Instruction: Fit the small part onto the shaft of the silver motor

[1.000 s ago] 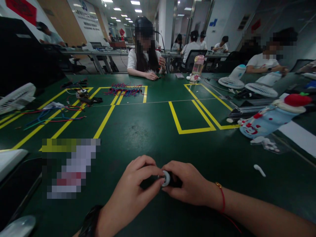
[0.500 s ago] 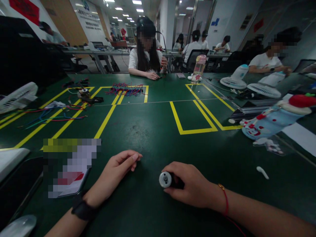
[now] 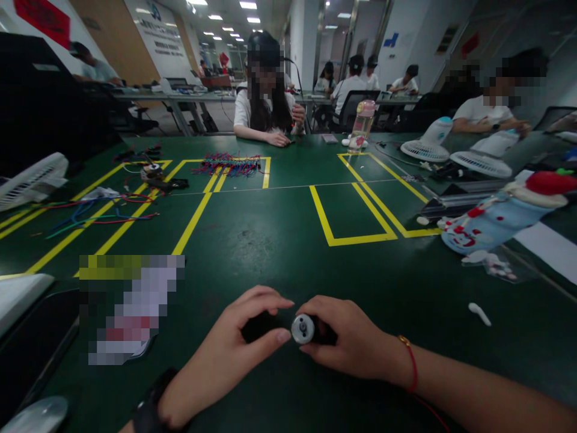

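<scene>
Change: the left hand (image 3: pixel 229 355), off to the side on the table half a second ago, has come back to the motor.
Motor: small cylindrical motor (image 3: pixel 303 329), silver end cap facing the camera, low over the green table (image 3: pixel 279 240).
Right hand: right hand (image 3: pixel 347 343) wrapped around the motor's dark body.
Left hand: fingers curled, thumb and forefinger tips just beside the end cap; whether they touch it is unclear.
Nearby: white plastic piece (image 3: pixel 479 313) to the right, blurred card (image 3: pixel 130 310) to the left.

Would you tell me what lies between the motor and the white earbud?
Only the right hand holding the motor, then bare green table up to the earbud, in the head view.
</scene>
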Demonstrator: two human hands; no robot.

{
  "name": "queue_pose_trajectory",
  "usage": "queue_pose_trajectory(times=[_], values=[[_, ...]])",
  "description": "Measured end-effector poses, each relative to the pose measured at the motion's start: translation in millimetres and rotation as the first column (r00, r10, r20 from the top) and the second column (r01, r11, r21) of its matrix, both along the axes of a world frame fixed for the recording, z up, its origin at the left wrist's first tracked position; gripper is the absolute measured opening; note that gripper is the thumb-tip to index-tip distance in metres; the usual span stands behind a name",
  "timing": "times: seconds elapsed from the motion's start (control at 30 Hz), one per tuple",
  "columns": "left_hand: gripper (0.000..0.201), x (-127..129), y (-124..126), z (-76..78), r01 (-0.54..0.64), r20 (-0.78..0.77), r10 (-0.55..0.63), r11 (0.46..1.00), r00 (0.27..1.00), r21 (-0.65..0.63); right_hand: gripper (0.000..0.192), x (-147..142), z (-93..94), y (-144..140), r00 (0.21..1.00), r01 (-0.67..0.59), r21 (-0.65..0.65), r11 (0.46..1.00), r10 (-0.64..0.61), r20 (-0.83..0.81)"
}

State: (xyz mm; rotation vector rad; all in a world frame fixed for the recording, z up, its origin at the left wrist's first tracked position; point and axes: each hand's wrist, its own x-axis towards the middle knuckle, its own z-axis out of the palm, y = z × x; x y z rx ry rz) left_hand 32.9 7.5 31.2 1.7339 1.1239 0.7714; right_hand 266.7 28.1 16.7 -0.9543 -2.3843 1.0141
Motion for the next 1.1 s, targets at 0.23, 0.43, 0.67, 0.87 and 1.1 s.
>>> queue_pose_trajectory(times=[0.23,0.43,0.67,0.87,1.1], values=[[0.015,22.9,-6.1,3.0,-0.049,-0.003,0.050,0.984,0.999,0.173,0.027,-1.5,0.0,-0.2,1.000,-0.016,0.016,1.000,0.016,-0.014],[0.012,-8.8,0.7,-3.2,-0.168,-0.027,0.174,0.972,0.984,0.163,0.028,-0.6,4.4,-0.7,1.000,-0.010,0.029,1.000,0.010,0.013],[0.014,-35.0,13.3,-19.9,0.185,-0.389,-0.104,0.966,0.916,0.178,0.030,3.5,0.7,-2.1,0.998,0.058,0.024,0.998,-0.058,-0.016],[0.017,-33.5,14.4,-14.4,0.254,-0.454,-0.142,0.948,0.879,0.194,0.031,5.9,-0.2,0.4,0.993,0.105,-0.057,0.993,-0.108,-0.043],[0.021,-30.1,15.3,-21.6,0.221,-0.414,-0.116,0.951,0.903,0.215,0.033,6.1,-2.6,0.3,0.991,0.119,-0.078,0.990,-0.124,-0.059]])
